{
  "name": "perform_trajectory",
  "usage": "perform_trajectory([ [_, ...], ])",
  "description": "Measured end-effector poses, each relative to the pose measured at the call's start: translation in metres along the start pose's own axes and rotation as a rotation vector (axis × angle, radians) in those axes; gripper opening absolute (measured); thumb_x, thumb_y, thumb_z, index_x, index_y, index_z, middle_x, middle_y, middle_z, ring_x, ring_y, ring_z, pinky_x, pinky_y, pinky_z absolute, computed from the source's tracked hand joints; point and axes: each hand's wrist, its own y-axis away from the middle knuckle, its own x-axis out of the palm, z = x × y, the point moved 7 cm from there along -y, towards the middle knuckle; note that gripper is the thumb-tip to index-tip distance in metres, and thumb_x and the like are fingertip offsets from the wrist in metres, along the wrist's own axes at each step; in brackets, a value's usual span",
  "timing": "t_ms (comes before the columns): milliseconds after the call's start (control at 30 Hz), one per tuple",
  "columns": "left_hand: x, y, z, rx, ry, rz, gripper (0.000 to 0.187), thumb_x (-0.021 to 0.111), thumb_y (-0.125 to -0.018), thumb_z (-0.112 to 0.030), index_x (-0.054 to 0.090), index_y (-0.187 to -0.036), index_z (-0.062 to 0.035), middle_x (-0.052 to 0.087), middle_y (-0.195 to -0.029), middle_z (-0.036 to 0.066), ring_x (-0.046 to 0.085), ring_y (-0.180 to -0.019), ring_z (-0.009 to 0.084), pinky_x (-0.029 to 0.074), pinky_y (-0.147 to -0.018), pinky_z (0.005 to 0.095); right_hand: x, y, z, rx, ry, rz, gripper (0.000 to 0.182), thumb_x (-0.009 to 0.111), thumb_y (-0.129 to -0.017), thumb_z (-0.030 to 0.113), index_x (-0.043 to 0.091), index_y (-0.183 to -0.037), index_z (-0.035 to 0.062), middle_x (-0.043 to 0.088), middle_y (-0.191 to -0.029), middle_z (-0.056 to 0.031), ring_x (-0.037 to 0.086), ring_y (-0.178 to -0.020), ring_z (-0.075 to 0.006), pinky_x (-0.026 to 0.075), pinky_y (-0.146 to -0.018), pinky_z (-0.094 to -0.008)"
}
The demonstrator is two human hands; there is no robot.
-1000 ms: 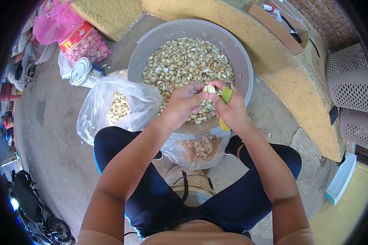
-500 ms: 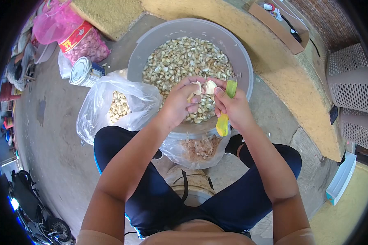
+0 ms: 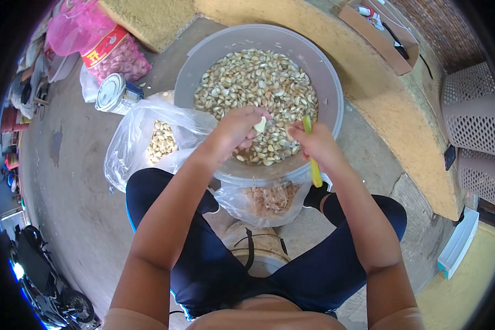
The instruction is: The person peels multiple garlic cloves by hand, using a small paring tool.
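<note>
My left hand [image 3: 235,131] is closed over the front of a big grey tub, pinching a pale garlic clove [image 3: 260,125] at its fingertips. To its right, my right hand [image 3: 318,145] is closed around a yellow-green cutter knife [image 3: 315,171], whose handle sticks out below the fist. Something small and pale may be between the right thumb and finger; I cannot make it out. Below both hands, the tub [image 3: 188,74] holds many unpeeled-looking garlic cloves [image 3: 253,82] in water. The hands are apart.
A clear plastic bag [image 3: 118,151] with white peeled cloves stands left of the tub. Another bag [image 3: 231,201] with brown skins hangs at the tub's front. Behind are a paint can [image 3: 113,93] and a pink net sack [image 3: 124,60]. A yellow ledge [image 3: 379,99] curves along the right.
My hands have drawn apart from each other. The left still pinches a clove, and the right has turned the cutter knife to a steeper, narrower view.
</note>
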Motion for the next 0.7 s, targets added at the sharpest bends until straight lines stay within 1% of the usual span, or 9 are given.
perform_trajectory([
  [67,-0.008,0.011,-0.021,0.136,-0.566,-0.142,0.022,0.044,-0.084,-0.018,0.059,-0.088,-0.0029,0.055,-0.07,0.005,0.046,-0.057,0.0119,0.038,-0.05,0.0286,-0.003,-0.003,0.0,-0.115,0.295,-0.048,0.026,0.058,-0.076,0.02,0.059,-0.084,-0.0043,0.057,-0.062,-0.0146,0.057,-0.055,-0.024,0.046,-0.052,-0.0345],
  [167,-0.018,0.019,-0.019,0.314,-0.832,-0.072,0.022,0.046,-0.081,-0.019,0.061,-0.08,-0.0022,0.058,-0.07,0.013,0.053,-0.06,0.023,0.042,-0.058,0.0356,0.002,-0.007,-0.004,-0.335,0.547,-0.126,0.024,0.057,-0.073,0.018,0.057,-0.078,-0.0054,0.058,-0.067,-0.0227,0.058,-0.063,-0.0352,0.046,-0.06,-0.0404],
  [267,-0.057,0.021,-0.001,0.234,-1.264,-0.046,0.021,0.05,-0.076,-0.017,0.062,-0.081,-0.0003,0.062,-0.085,0.018,0.059,-0.073,0.0348,0.046,-0.068,0.041,0.003,-0.004,0.001,-0.351,0.475,-0.125,0.022,0.056,-0.072,0.017,0.056,-0.076,-0.005,0.057,-0.067,-0.0242,0.057,-0.066,-0.0394,0.045,-0.063,-0.0426],
  [333,-0.104,0.037,-0.003,-0.202,-1.523,-0.337,0.021,0.051,-0.075,-0.016,0.064,-0.085,-0.0022,0.063,-0.089,0.016,0.06,-0.081,0.0336,0.047,-0.073,0.0405,0.002,-0.004,0.002,-0.389,0.43,-0.141,0.022,0.056,-0.072,0.017,0.056,-0.075,-0.0046,0.057,-0.066,-0.0233,0.057,-0.065,-0.0382,0.045,-0.062,-0.0422],
  [400,-0.157,0.051,0.003,-0.465,-1.583,-0.453,0.023,0.052,-0.075,-0.017,0.065,-0.089,-0.0061,0.062,-0.096,0.016,0.061,-0.089,0.0298,0.048,-0.076,0.0407,0.002,-0.005,0.002,-0.4,0.426,-0.131,0.021,0.055,-0.072,0.017,0.057,-0.076,-0.0041,0.057,-0.066,-0.0231,0.057,-0.064,-0.0378,0.045,-0.062,-0.042],
  [467,-0.166,0.069,-0.004,-0.522,-1.587,-0.527,0.033,0.054,-0.075,-0.023,0.059,-0.104,-0.0071,0.058,-0.107,0.017,0.058,-0.096,0.028,0.047,-0.08,0.0403,0.005,-0.006,0.005,-0.382,0.436,-0.107,0.023,0.057,-0.073,0.018,0.058,-0.079,-0.0041,0.059,-0.069,-0.0215,0.059,-0.066,-0.0355,0.046,-0.063,-0.0396],
  [533,-0.169,0.072,-0.004,-0.472,-1.558,-0.575,0.038,0.055,-0.075,-0.026,0.055,-0.109,-0.0068,0.058,-0.106,0.016,0.056,-0.098,0.0287,0.046,-0.081,0.0401,0.005,-0.005,0.005,-0.321,0.46,-0.081,0.028,0.059,-0.073,0.021,0.06,-0.085,-0.0045,0.062,-0.075,-0.0184,0.061,-0.071,-0.0313,0.046,-0.066,-0.035],
  [633,-0.172,0.054,0.0,-0.299,-1.388,-0.552,0.039,0.054,-0.075,-0.026,0.053,-0.106,-0.0041,0.059,-0.097,0.018,0.056,-0.097,0.0299,0.045,-0.08,0.0386,0.009,-0.007,-0.001,-0.364,0.539,-0.067,0.022,0.056,-0.072,0.018,0.06,-0.078,-0.0027,0.06,-0.071,-0.0221,0.06,-0.068,-0.0345,0.047,-0.065,-0.0403],
  [700,-0.158,0.036,-0.002,-0.117,-1.191,-0.487,0.036,0.053,-0.075,-0.026,0.054,-0.101,-0.0018,0.06,-0.091,0.018,0.057,-0.093,0.0294,0.045,-0.078,0.0366,0.021,-0.009,-0.023,-0.304,0.851,0.098,0.022,0.056,-0.072,0.018,0.061,-0.081,-0.002,0.061,-0.075,-0.0216,0.061,-0.073,-0.034,0.048,-0.067,-0.0397],
])
